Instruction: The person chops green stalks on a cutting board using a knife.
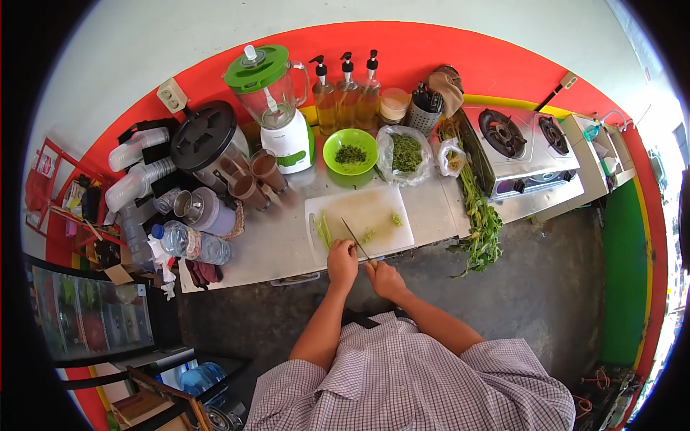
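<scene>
At the front edge of the table [266,248], the right hand [386,279] has its grip closed round the handle of the knife [356,238], whose thin blade slants away over the cutting board [359,203]. The left hand [343,260] is just beside it at the board's near edge, fingers curled; whether its grip pinches anything I can't tell.

Pale green stems [323,231] lie on the board's left part, close to the left fingers, with small cut pieces [396,219] to the right. The stems look light, crisp and perhaps slick if wet; they should snap if bent hard, so a light hold with tucked fingertips, clear of the blade, would suit them. The knife looks light and stiff, best held by its handle.

To the right, a leafy bunch [481,230] droops over the front edge, looking limp and easily bruised. Beyond the board stand a green bowl [351,134] and a bag of chopped greens [407,153]; farther off, towards the back edge, are the blender [286,147] and pump bottles [347,100].
</scene>
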### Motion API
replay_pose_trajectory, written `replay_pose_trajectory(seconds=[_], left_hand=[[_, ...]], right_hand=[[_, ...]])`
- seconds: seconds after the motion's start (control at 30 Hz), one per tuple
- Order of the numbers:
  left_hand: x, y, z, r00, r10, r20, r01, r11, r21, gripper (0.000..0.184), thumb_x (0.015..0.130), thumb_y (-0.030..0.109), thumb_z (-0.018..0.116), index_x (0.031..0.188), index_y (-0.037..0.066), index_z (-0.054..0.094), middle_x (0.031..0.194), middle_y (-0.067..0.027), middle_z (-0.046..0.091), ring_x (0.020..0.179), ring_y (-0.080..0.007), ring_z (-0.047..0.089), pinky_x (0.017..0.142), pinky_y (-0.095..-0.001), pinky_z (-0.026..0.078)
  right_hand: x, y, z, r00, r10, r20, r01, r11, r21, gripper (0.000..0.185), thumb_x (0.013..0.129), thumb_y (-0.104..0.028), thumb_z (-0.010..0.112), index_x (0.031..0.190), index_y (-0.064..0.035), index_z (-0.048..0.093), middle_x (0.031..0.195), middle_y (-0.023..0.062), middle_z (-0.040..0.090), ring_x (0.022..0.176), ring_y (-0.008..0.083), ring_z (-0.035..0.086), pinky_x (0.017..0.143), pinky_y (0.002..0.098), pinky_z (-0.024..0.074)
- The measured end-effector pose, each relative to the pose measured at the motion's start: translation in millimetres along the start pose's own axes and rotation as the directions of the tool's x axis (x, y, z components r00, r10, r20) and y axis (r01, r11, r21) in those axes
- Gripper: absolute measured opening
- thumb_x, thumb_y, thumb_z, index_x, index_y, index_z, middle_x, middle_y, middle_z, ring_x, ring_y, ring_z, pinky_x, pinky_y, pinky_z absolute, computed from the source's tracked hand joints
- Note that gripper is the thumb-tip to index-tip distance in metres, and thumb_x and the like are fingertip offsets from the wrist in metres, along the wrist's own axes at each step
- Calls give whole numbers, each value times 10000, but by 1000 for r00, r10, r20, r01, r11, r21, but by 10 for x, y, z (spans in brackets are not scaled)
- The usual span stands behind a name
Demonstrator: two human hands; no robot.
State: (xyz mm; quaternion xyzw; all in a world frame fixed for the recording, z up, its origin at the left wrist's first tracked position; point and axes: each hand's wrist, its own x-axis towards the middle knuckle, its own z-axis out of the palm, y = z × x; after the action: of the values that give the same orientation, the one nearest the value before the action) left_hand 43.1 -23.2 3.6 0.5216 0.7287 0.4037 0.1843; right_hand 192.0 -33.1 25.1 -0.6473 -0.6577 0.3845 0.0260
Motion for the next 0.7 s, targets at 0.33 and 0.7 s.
replay_pose_trajectory(seconds=[0.33,0.7], left_hand=[[-37,18,-65,1000,28,-7,-28,1000,0,113,852,46,679,955,30,724,919,-150,677,872,-370,668,775,-438,544],[-41,-31,-67,997,-69,21,70,996,-56,72,846,38,714,916,23,701,892,-144,658,795,-341,673,708,-437,533]], right_hand=[[-24,-15,2,999,-26,-20,26,999,23,613,1016,-536,517,982,61,650,945,377,673,949,560,653,854,609,525],[-42,3,24,999,-52,-12,52,999,11,624,1017,-553,496,1023,52,652,991,365,682,976,543,660,873,592,529]])
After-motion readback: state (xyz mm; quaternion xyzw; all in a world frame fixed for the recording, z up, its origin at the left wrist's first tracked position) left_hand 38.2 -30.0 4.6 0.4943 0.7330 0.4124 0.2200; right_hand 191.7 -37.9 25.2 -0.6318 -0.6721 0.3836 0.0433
